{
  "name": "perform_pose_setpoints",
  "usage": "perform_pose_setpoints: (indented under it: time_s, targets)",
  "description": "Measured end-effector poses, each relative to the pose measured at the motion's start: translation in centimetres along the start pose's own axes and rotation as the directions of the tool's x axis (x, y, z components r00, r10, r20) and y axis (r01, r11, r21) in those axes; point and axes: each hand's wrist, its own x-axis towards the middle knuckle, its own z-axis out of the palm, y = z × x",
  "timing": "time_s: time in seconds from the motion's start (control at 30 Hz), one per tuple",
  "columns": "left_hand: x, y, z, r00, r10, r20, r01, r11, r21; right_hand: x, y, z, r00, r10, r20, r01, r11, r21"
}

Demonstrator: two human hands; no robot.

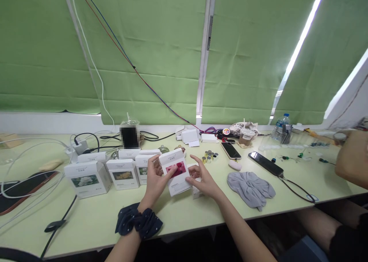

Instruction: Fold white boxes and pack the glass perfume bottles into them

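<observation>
A small white carton [178, 183] with a pink and red flower picture is held tilted above the table, its top flap standing up. My left hand [156, 177] grips its left side, thumb across the picture. On the right edge, the fingers of my right hand [202, 179] close around the carton's lower part. Below that hand is a pale, partly hidden object [197, 193] that I cannot make out. Left of my hands stand several similar cartons, among them one with a yellow flower picture [123, 175] and one with a white flower picture [85, 180].
Several gold caps [209, 156] lie behind my hands. A grey cloth [250, 189], a pink oval item [235, 165] and two phones, one black and cabled [266, 164], are to the right. Another person's arm [352, 158] reaches in at far right. White cables [31, 174] cross the left side.
</observation>
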Motion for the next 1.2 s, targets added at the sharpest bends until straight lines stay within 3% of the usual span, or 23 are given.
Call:
perform_pose_setpoints:
  time_s: [0.1, 0.17, 0.27, 0.37, 0.53, 0.67, 0.73, 0.87, 1.0, 1.2]
  targets:
    - [0.1, 0.9, 1.5, 0.997, -0.047, 0.057, 0.048, 0.999, -0.025, -0.9, -0.4, -0.3, 0.989, 0.038, -0.146, -0.027, 0.997, 0.076]
    - [-0.5, 0.8, 2.6, 0.983, -0.100, 0.155, 0.105, 0.994, -0.026, -1.8, -0.3, -0.7, 0.965, 0.101, -0.244, -0.072, 0.989, 0.126]
    - [-2.4, -0.5, 3.9, 0.903, -0.172, 0.394, 0.191, 0.982, -0.010, -3.1, 0.4, -1.4, 0.903, 0.180, -0.390, -0.141, 0.982, 0.125]
    - [-4.6, -1.6, 4.7, 0.853, -0.241, 0.462, 0.218, 0.970, 0.103, -3.8, 1.2, -1.4, 0.825, 0.186, -0.534, -0.197, 0.980, 0.038]
    - [-6.2, -0.9, 5.1, 0.816, -0.055, 0.575, 0.038, 0.998, 0.042, -4.0, 2.0, -1.0, 0.737, 0.072, -0.672, -0.245, 0.955, -0.167]
    - [-6.7, -0.8, 5.4, 0.826, -0.047, 0.562, 0.018, 0.998, 0.057, -4.3, 2.4, -0.8, 0.702, 0.015, -0.712, -0.223, 0.954, -0.200]
    - [-7.0, -1.2, 5.5, 0.815, -0.076, 0.574, 0.042, 0.997, 0.072, -4.5, 2.4, -0.6, 0.724, 0.086, -0.685, -0.221, 0.969, -0.112]
    - [-7.2, -2.0, 5.2, 0.831, -0.098, 0.548, 0.064, 0.995, 0.080, -4.6, 2.0, 0.6, 0.814, 0.214, -0.540, -0.179, 0.977, 0.117]
    - [-6.6, -2.6, 3.3, 0.871, -0.109, 0.478, 0.036, 0.987, 0.159, -3.7, 1.6, 2.6, 0.862, 0.220, -0.457, -0.184, 0.975, 0.124]
    - [-4.6, -2.6, -0.3, 0.879, -0.149, 0.453, -0.001, 0.950, 0.313, -1.3, 1.3, 4.6, 0.908, 0.243, -0.341, -0.217, 0.970, 0.113]
